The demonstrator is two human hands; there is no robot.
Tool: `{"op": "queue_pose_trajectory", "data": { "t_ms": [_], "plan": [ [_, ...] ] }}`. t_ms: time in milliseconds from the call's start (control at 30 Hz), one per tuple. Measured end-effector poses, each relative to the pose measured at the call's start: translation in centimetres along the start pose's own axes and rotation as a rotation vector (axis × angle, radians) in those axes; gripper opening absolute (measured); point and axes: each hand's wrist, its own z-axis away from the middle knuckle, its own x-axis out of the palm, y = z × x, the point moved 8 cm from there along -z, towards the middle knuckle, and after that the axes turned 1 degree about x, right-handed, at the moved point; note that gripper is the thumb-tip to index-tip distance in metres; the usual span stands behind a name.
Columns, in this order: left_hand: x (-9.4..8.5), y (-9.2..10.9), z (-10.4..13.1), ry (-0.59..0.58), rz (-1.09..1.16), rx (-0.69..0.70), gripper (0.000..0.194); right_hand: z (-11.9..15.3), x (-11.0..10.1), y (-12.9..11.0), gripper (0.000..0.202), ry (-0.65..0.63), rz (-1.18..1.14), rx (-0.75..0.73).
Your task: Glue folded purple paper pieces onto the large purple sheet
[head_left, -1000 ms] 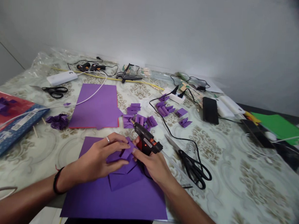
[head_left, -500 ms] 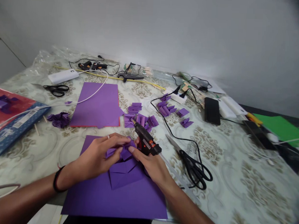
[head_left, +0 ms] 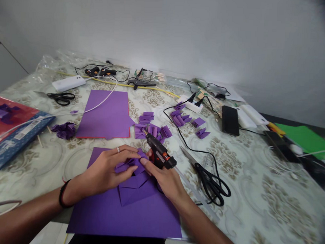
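Note:
My left hand (head_left: 110,167) curls over a folded purple paper piece (head_left: 136,172), its fingers at the upper part and its thumb at the near side. In my right hand (head_left: 164,179) is a black hot glue gun (head_left: 158,150), its nozzle pointing up and left and a small red light showing. The right thumb presses the same paper piece from the right. Beneath both hands lies a large purple paper sheet (head_left: 121,220). My fingers partly hide the folded piece and the gun's handle.
Black-handled scissors (head_left: 210,180) and a clear ruler (head_left: 194,192) lie to the right. Beyond the hands are several small folded purple papers (head_left: 154,131) and another purple sheet (head_left: 105,113). The gun's cord runs near a white power strip (head_left: 191,104). Crumpled purple paper (head_left: 64,130) sits left.
My left fingers have shifted slightly, the thumb a little to the right and somewhat apart from the fingertips. The glue gun and right hand have hardly moved.

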Motion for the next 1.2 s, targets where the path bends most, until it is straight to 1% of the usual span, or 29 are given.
{"op": "queue_pose_trajectory", "data": {
  "t_ms": [167,333,467,567,667,733,833,967,1033,1100,1200],
  "plan": [
    [0.0,-1.1,0.1,-0.02,0.052,-0.115,0.025,0.0,0.3,0.9,0.037,-0.04,-0.074,0.058],
    [0.0,-2.5,0.5,-0.035,0.142,-0.265,0.015,0.0,-0.1,0.3,0.034,-0.021,0.007,0.016],
    [0.1,-3.0,0.5,-0.028,0.209,-0.318,0.013,0.2,-0.3,-0.1,0.034,-0.01,0.035,0.01],
    [0.1,-3.1,0.4,-0.024,0.199,-0.323,0.012,0.2,-0.2,0.3,0.034,-0.022,0.016,0.016],
    [-0.2,-3.3,0.5,-0.006,0.149,-0.323,0.012,0.1,-0.1,1.0,0.036,-0.056,-0.095,0.029],
    [-0.5,-3.3,0.4,0.015,0.108,-0.313,0.014,-0.1,-0.6,0.8,0.035,-0.054,-0.188,-0.012],
    [-1.2,-3.2,0.3,0.044,0.065,-0.284,0.016,-0.3,-2.1,-0.1,0.032,-0.023,-0.254,-0.122],
    [-1.6,-2.5,0.1,0.055,0.007,-0.204,0.025,0.0,-4.3,-1.1,0.037,0.019,-0.18,-0.221],
    [-1.7,-2.2,0.1,0.049,-0.025,-0.171,0.03,0.3,-4.9,-1.5,0.04,0.015,-0.126,-0.258],
    [-1.7,-2.0,0.0,0.043,-0.048,-0.15,0.033,0.5,-4.9,-2.0,0.038,-0.025,-0.072,-0.285],
    [-1.7,-1.8,0.0,0.039,-0.062,-0.12,0.032,0.9,-4.1,-3.3,0.026,-0.105,0.051,-0.332]
  ]
}}
